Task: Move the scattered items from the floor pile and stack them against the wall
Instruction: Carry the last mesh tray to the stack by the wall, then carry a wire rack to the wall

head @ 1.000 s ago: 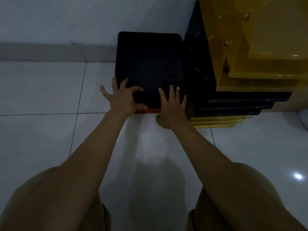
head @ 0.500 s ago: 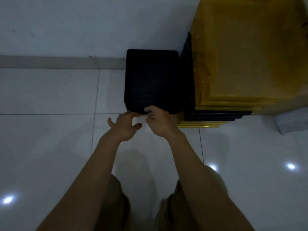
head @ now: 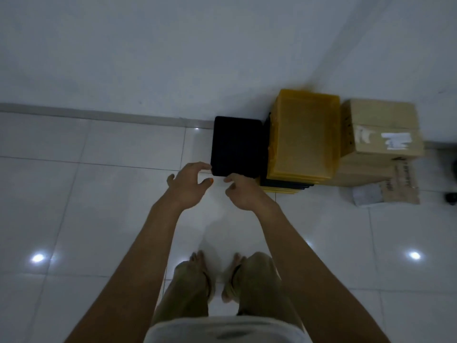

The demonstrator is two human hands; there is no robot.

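Against the wall (head: 148, 58), one black tray (head: 236, 146), one yellow stack (head: 303, 134), two empty loose-fingered hands' grips: left (head: 189, 185), right (head: 243, 191).

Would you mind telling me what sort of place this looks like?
Probably a storeroom corner: glossy white floor tiles, stacked yellow trays beside a black tray, and taped cardboard boxes against a bare wall.

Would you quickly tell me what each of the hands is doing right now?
Left hand: open, fingers loosely curled, holding nothing.
Right hand: open, loosely curled, holding nothing, in front of the black stack.
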